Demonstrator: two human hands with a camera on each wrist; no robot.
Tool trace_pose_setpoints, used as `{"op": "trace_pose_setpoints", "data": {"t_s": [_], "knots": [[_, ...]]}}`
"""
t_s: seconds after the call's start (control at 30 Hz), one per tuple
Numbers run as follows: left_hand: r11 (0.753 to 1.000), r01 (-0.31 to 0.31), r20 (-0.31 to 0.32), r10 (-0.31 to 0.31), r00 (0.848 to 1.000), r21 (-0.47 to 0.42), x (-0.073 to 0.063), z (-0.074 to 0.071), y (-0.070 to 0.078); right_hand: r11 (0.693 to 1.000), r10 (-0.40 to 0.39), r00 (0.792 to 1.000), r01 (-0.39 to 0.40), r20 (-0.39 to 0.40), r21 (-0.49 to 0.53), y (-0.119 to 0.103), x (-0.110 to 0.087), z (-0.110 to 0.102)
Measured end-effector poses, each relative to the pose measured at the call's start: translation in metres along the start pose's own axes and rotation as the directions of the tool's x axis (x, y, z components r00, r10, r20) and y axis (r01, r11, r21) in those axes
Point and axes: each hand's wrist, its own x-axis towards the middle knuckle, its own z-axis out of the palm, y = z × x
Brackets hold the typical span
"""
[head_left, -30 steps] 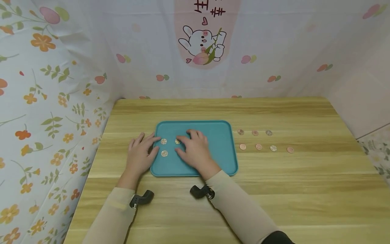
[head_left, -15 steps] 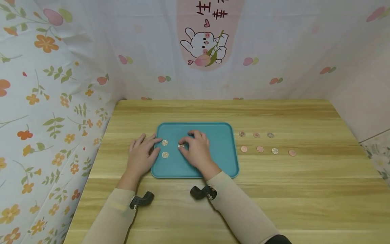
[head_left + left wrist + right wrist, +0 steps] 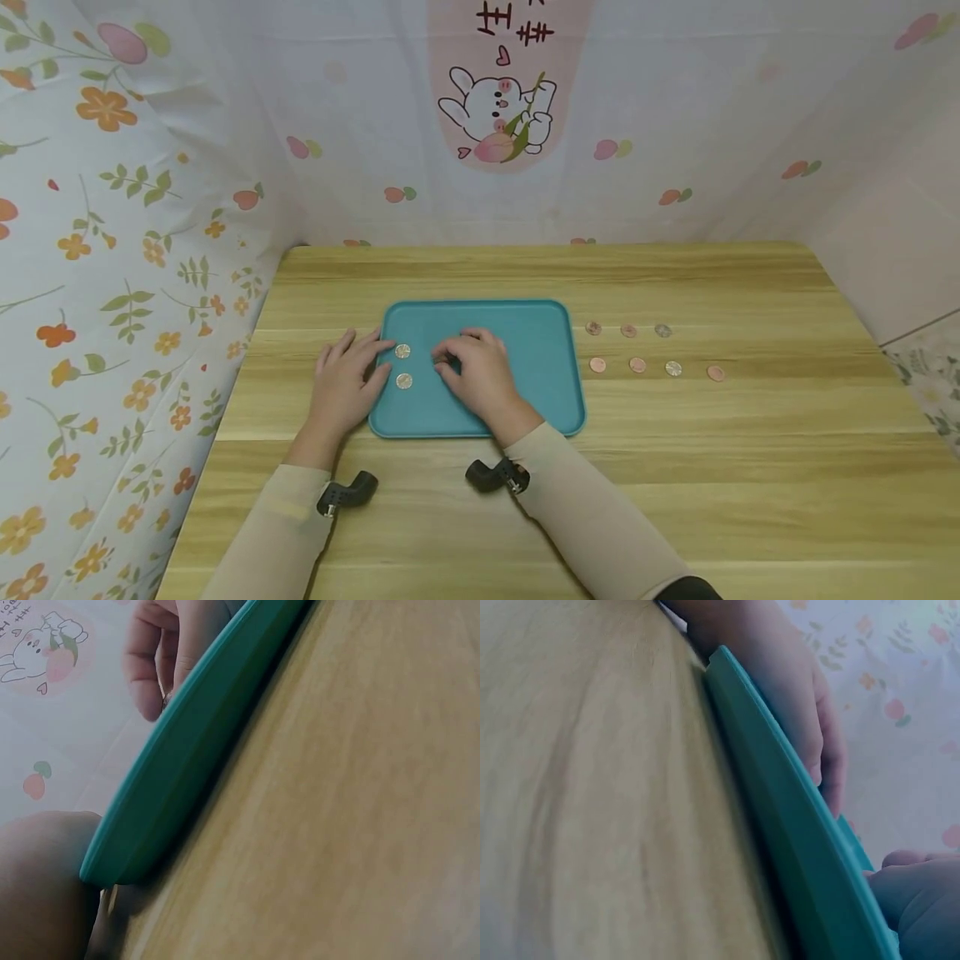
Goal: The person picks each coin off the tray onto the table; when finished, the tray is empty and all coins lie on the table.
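In the head view, two coins, a far coin (image 3: 402, 351) and a near coin (image 3: 404, 381), lie flat on the left part of a blue-green tray (image 3: 540, 375). My left hand (image 3: 343, 387) rests across the tray's left rim, fingers fairly straight, index tip and thumb close beside these coins. Over the middle of the tray, my right hand (image 3: 480, 371) pinches a coin between thumb and fingers. The fingers cover that coin from above; the left wrist view shows only a small glint at the fingertips of the right hand (image 3: 154, 667).
To the right of the tray, coins lie in two rows on the wooden table (image 3: 675, 467): three in the back row, such as a silvery coin (image 3: 663, 331), and several in front, such as a coppery coin (image 3: 716, 373). A patterned cloth (image 3: 360, 108) hangs behind.
My right fingers have closed on the third coin in the tray, tipped it up and lifted it out of sight under the fingertips. The left hand has stayed in place.
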Motion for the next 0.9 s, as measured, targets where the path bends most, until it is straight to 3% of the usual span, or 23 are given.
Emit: {"op": "trace_pose_setpoints", "data": {"t_s": [0.47, 0.73, 0.9], "knots": [[1.000, 0.001, 0.009, -0.001, 1.000, 0.008, -0.0005, -0.0007, -0.0001, 0.982, 0.078, 0.996, -0.070, -0.041, 0.174, 0.0021, 0.0004, -0.0052], [1.000, -0.008, -0.004, 0.008, 1.000, 0.004, -0.0012, 0.0001, -0.0005, 0.999, 0.026, 0.999, -0.025, -0.036, 0.042, 0.0012, -0.0009, -0.0032], [1.000, -0.012, -0.015, 0.013, 1.000, 0.004, -0.0014, 0.0005, -0.0006, 0.999, 0.046, 0.995, -0.047, -0.090, -0.008, 0.0003, -0.0020, -0.0018]]}}
